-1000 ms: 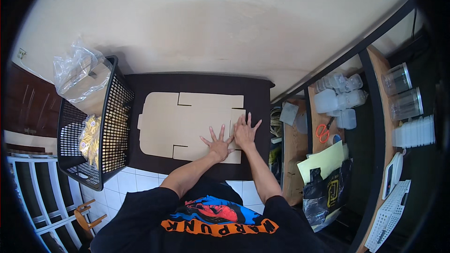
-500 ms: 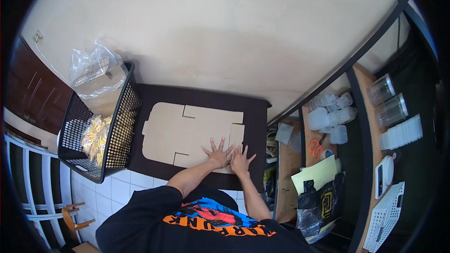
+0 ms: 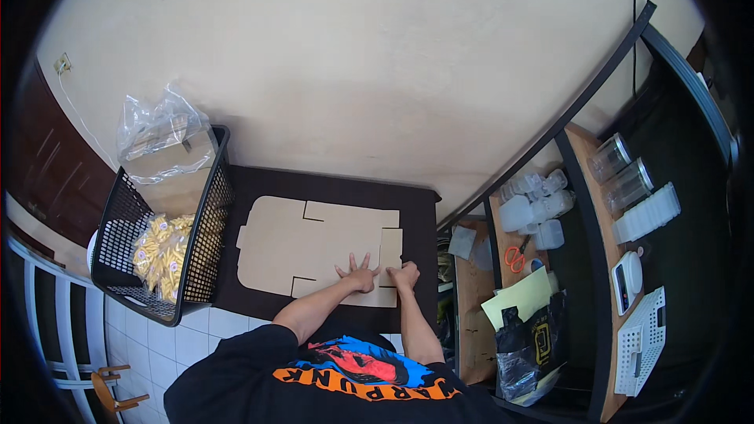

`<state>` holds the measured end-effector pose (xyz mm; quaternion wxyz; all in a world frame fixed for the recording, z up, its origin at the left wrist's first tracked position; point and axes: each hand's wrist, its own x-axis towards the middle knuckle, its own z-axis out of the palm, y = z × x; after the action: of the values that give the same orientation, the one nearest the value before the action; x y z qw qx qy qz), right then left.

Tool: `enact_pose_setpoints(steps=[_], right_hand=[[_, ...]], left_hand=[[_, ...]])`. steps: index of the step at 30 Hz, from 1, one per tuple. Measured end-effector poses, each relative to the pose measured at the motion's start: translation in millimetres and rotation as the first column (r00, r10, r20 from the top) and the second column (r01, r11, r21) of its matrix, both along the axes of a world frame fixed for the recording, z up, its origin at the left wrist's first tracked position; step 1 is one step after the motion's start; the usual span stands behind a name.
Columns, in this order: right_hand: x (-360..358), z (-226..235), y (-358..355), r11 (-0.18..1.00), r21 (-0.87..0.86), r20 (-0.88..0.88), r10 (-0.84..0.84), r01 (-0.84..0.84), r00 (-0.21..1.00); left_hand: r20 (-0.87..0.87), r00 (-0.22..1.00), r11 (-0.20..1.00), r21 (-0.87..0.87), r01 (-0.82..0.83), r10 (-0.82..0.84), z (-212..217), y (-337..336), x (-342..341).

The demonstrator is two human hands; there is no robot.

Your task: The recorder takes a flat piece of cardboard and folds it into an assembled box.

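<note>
A flat, die-cut cardboard box blank lies unfolded on a dark-covered table. Slits cut flaps along its far and near sides, and a small tab sticks out at its left end. My left hand presses on the blank near its right part, palm down with fingers spread. Just to the right, my right hand has its fingers curled around the right edge, at the small end flap. The fingertips are partly hidden there.
At the left stands a black mesh basket with bags of yellow-wrapped items and plastic-covered cardboard. Shelves on the right hold plastic containers, orange-handled scissors, jars, a white scale and a black bag.
My right hand has gone from lying spread on the blank to curling its fingers at the right edge. My left hand stays flat. The whole view has shifted slightly.
</note>
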<state>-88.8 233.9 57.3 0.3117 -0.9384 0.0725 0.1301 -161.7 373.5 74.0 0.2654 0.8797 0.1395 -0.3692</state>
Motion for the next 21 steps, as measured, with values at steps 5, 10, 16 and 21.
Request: enact_pose_setpoints(steps=[5,10,16,21], right_hand=[[-10,27,49,0.923,0.334,0.153,0.148,-0.192,0.977],[-61,4,80,0.879,0.068,0.347,0.423,-0.472,0.837],[-78,-19,63,0.698,-0.3,0.13,0.705,-0.65,0.698],[-62,-20,72,0.703,-0.34,0.117,0.691,-0.624,0.714]], left_hand=[[0.042,0.992,0.987,-0.114,-0.111,0.117,-23,45,8],[0.533,0.803,0.961,-0.213,-0.176,0.266,-17,70,-15],[0.197,0.938,0.954,0.143,0.261,-0.286,-4,90,-9],[0.194,0.952,0.97,0.1,0.221,-0.237,-26,114,11]])
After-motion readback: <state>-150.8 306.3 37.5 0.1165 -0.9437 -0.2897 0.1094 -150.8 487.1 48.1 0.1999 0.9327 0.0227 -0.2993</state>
